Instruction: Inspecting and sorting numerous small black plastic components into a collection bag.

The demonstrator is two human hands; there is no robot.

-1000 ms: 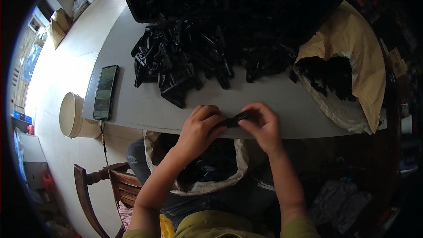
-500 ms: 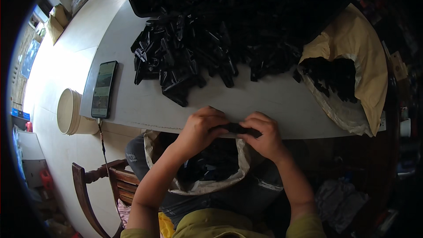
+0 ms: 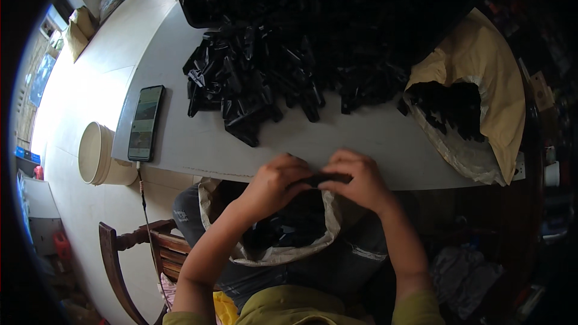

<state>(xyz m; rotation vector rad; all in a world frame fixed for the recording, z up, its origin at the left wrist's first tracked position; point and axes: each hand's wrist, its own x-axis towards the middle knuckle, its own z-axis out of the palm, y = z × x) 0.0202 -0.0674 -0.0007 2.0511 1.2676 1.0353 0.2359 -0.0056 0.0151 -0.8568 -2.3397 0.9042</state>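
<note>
Between my hands, over the table's near edge, is a short black plastic part [image 3: 319, 179]. My left hand [image 3: 278, 179] grips its left end between thumb and fingers. The thumb and bent fingers of my right hand [image 3: 355, 179] close on the other end. Below them, on my lap, an open pale sack [image 3: 328, 235] holds more black parts [image 3: 286, 229]. A heap of similar black plastic parts [image 3: 235, 84] lies on the grey table [image 3: 337, 135], beyond my hands. The held part's exact shape is partly hidden by my fingers.
A large black bin [image 3: 198, 18] stands behind the heap. At the table's right lies a torn tan sack [image 3: 506, 102] with black pieces inside. A phone [image 3: 146, 123] with a cable sits at the left, beside a cream bucket [image 3: 93, 153]. A wooden chair [image 3: 111, 253] is at lower left.
My right hand has shifted a little left along the black part, bringing both hands closer together. The left hand has stayed nearly in place.
</note>
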